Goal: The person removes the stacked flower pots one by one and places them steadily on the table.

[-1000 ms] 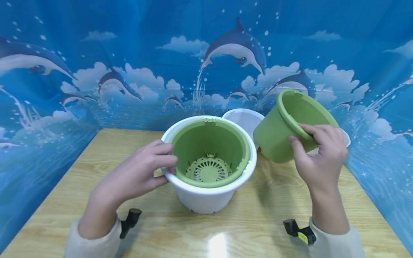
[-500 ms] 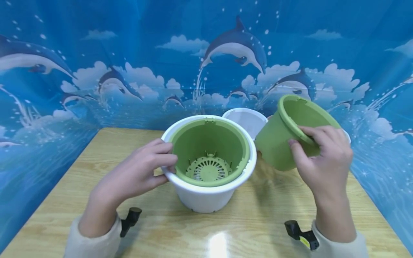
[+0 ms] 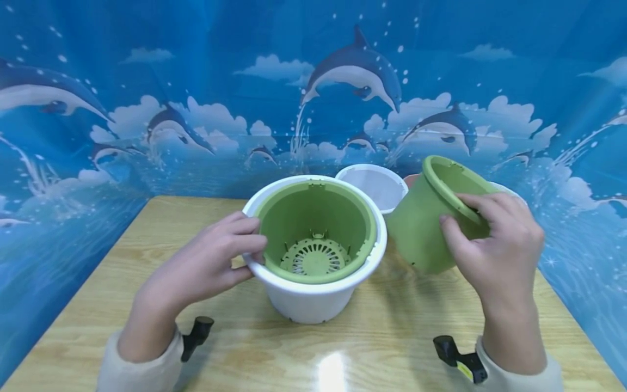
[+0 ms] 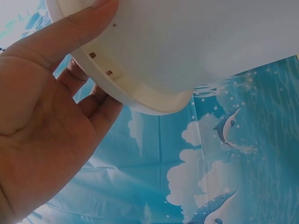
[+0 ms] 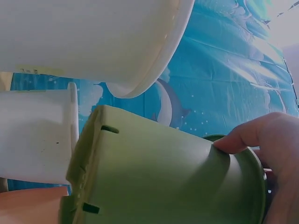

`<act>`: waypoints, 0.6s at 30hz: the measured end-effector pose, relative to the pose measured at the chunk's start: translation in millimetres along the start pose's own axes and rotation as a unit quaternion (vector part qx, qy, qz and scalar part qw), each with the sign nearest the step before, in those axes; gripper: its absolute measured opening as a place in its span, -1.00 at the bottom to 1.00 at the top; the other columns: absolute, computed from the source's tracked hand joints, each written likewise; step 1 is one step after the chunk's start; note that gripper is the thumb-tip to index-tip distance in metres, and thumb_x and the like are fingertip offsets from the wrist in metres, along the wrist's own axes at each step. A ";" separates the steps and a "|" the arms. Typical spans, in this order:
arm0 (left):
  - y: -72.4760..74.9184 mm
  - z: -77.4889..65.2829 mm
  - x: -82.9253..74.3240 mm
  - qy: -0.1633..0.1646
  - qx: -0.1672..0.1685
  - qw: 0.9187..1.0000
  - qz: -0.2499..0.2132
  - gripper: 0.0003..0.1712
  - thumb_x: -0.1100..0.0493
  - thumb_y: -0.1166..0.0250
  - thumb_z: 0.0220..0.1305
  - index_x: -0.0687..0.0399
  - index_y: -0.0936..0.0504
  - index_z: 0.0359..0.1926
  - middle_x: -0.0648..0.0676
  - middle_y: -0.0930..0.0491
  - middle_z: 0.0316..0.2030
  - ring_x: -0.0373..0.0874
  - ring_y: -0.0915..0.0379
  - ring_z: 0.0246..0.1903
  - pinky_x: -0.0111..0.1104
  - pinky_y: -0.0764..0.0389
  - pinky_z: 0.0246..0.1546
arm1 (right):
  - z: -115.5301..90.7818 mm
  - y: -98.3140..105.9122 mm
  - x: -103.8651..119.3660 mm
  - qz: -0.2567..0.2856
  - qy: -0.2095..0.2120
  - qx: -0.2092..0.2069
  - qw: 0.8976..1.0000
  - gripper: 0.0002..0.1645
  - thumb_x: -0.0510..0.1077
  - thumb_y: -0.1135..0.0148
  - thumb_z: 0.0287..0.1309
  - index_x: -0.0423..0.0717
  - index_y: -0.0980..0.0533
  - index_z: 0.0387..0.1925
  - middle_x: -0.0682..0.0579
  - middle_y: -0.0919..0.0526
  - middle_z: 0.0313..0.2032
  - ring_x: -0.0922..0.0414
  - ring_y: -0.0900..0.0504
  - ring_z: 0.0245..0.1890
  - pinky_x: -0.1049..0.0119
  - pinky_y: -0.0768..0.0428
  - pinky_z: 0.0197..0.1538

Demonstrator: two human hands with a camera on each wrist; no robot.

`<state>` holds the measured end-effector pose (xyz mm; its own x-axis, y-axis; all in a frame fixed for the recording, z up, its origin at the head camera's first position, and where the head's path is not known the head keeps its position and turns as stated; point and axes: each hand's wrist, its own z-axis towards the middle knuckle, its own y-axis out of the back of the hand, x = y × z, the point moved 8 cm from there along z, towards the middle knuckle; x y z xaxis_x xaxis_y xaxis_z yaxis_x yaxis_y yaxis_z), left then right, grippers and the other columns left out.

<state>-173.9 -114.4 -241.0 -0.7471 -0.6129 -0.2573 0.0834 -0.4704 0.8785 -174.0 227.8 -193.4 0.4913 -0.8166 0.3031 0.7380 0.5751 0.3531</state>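
In the middle of the table a white flowerpot (image 3: pixel 310 299) stands upright with a green slotted pot liner (image 3: pixel 315 259) nested inside it. My left hand (image 3: pixel 208 261) grips the left side of the white rim, the thumb outside below the lip and the fingers over the rim, as the left wrist view of the hand (image 4: pixel 51 112) also shows. To the right, my right hand (image 3: pixel 499 245) pinches the rim of a second green pot (image 3: pixel 426 228), thumb on its outer wall. That pot is tilted, its mouth up and to the right, its base (image 5: pixel 88 172) notched at the edge.
Behind the nested pots stands another white pot (image 3: pixel 374 188), and an orange pot (image 3: pixel 410 179) is partly hidden by the held green one. A white rim (image 3: pixel 506 190) shows behind my right hand. A blue dolphin-print curtain (image 3: pixel 220 81) rises at the back of the wooden table (image 3: pixel 235 348).
My right hand has moved down and slightly right with the green pot, which leans less now. More of the white and orange pots behind shows. The left hand keeps its place.
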 end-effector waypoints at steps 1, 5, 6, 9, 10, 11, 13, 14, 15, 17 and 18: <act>0.0 0.1 -0.3 -0.001 -0.001 1.000 0.000 -0.58 0.32 -0.58 -0.11 -0.23 -0.53 -0.48 -0.25 -0.39 -0.37 -0.29 -0.32 -0.20 -0.33 -0.57 -0.16 | -0.4 -0.1 -0.5 -0.006 -0.001 0.003 1.000 -0.66 -0.13 -0.38 -0.09 -0.28 -0.72 -0.27 -0.25 -0.70 -0.38 -0.19 -0.59 -0.26 0.55 -0.28 -0.23; 0.3 0.4 -1.2 -0.004 -0.004 1.000 0.002 -0.58 0.32 -0.57 -0.10 -0.23 -0.51 -0.48 -0.25 -0.38 -0.38 -0.28 -0.32 -0.20 -0.32 -0.56 -0.17 | -2.5 -2.6 -2.5 -0.037 -0.002 0.026 0.999 -0.68 -0.14 -0.42 -0.13 -0.25 -0.73 -0.28 -0.22 -0.70 -0.41 -0.10 -0.55 -0.41 0.42 -0.24 -0.41; 0.3 0.5 -1.3 -0.004 -0.003 1.000 0.002 -0.58 0.32 -0.58 -0.10 -0.23 -0.51 -0.48 -0.25 -0.38 -0.38 -0.28 -0.32 -0.20 -0.32 -0.56 -0.17 | -2.9 -3.6 -3.0 -0.045 -0.002 0.033 0.998 -0.68 -0.15 -0.43 -0.14 -0.25 -0.73 -0.28 -0.21 -0.70 -0.43 -0.08 -0.53 -0.45 0.40 -0.23 -0.44; 0.0 0.7 -1.1 -0.003 -0.002 1.000 0.003 -0.58 0.32 -0.58 -0.10 -0.23 -0.51 -0.48 -0.25 -0.39 -0.37 -0.29 -0.32 -0.20 -0.32 -0.57 -0.17 | -3.8 -7.7 -4.1 -0.062 -0.001 0.060 0.996 -0.70 -0.17 -0.45 -0.14 -0.21 -0.74 -0.29 -0.17 -0.70 -0.46 -0.02 -0.51 -0.55 0.42 -0.22 -0.50; -0.1 0.7 -1.1 -0.003 -0.002 1.000 0.003 -0.58 0.32 -0.58 -0.10 -0.23 -0.51 -0.48 -0.25 -0.39 -0.37 -0.28 -0.32 -0.20 -0.32 -0.57 -0.17 | -4.1 -9.2 -4.7 -0.068 -0.003 0.071 0.995 -0.71 -0.16 -0.46 -0.14 -0.19 -0.74 -0.28 -0.15 -0.71 -0.45 0.00 -0.51 -0.56 0.43 -0.23 -0.51; -0.1 0.6 -1.0 -0.002 -0.002 1.000 0.003 -0.58 0.32 -0.58 -0.10 -0.23 -0.51 -0.48 -0.25 -0.39 -0.37 -0.29 -0.32 -0.20 -0.32 -0.57 -0.17 | -4.5 -11.0 -5.7 -0.074 -0.007 0.082 0.994 -0.72 -0.16 -0.45 -0.13 -0.17 -0.74 -0.28 -0.14 -0.71 -0.45 0.01 -0.52 -0.56 0.43 -0.23 -0.52; -0.1 0.3 -0.8 -0.002 -0.002 1.000 0.002 -0.58 0.32 -0.58 -0.11 -0.23 -0.51 -0.48 -0.25 -0.38 -0.38 -0.28 -0.31 -0.20 -0.33 -0.56 -0.17 | -5.3 -14.8 -7.7 -0.084 -0.013 0.103 0.991 -0.74 -0.16 -0.44 -0.10 -0.15 -0.74 -0.29 -0.11 -0.72 -0.43 0.01 -0.54 -0.56 0.43 -0.24 -0.55; -0.1 0.2 -0.8 -0.003 -0.003 1.000 0.002 -0.58 0.32 -0.58 -0.10 -0.23 -0.51 -0.48 -0.25 -0.38 -0.38 -0.28 -0.31 -0.20 -0.33 -0.56 -0.17 | -5.7 -16.5 -8.9 -0.089 -0.017 0.112 0.990 -0.75 -0.16 -0.43 -0.10 -0.14 -0.74 -0.29 -0.11 -0.72 -0.43 0.00 -0.56 -0.56 0.41 -0.26 -0.56; 0.0 0.1 -0.7 -0.003 -0.003 1.000 0.002 -0.58 0.32 -0.57 -0.10 -0.23 -0.51 -0.48 -0.25 -0.38 -0.38 -0.28 -0.31 -0.20 -0.33 -0.56 -0.18 | -6.2 -18.3 -10.4 -0.095 -0.022 0.121 0.988 -0.75 -0.16 -0.43 -0.09 -0.14 -0.74 -0.29 -0.11 -0.73 -0.42 -0.01 -0.56 -0.56 0.39 -0.27 -0.57; 0.1 0.1 -0.6 -0.003 -0.003 1.000 0.002 -0.58 0.32 -0.57 -0.09 -0.23 -0.51 -0.48 -0.25 -0.38 -0.38 -0.28 -0.31 -0.20 -0.33 -0.56 -0.18 | -7.0 -22.2 -13.9 -0.108 -0.033 0.141 0.984 -0.75 -0.15 -0.43 -0.08 -0.14 -0.73 -0.29 -0.12 -0.72 -0.42 -0.02 -0.57 -0.56 0.32 -0.30 -0.58; 0.2 0.0 -0.6 -0.002 -0.003 1.000 0.002 -0.58 0.32 -0.57 -0.09 -0.23 -0.51 -0.48 -0.25 -0.38 -0.38 -0.28 -0.31 -0.20 -0.33 -0.56 -0.18 | -7.4 -24.1 -15.2 -0.112 -0.037 0.151 0.981 -0.75 -0.14 -0.44 -0.08 -0.14 -0.73 -0.28 -0.12 -0.71 -0.43 -0.03 -0.57 -0.55 0.28 -0.31 -0.58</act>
<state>-173.4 -114.1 -240.7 -0.7497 -0.6120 -0.2519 0.0909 -0.4723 0.8767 -195.8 226.1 -213.0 0.2886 -0.9251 0.2468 0.6482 0.3785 0.6607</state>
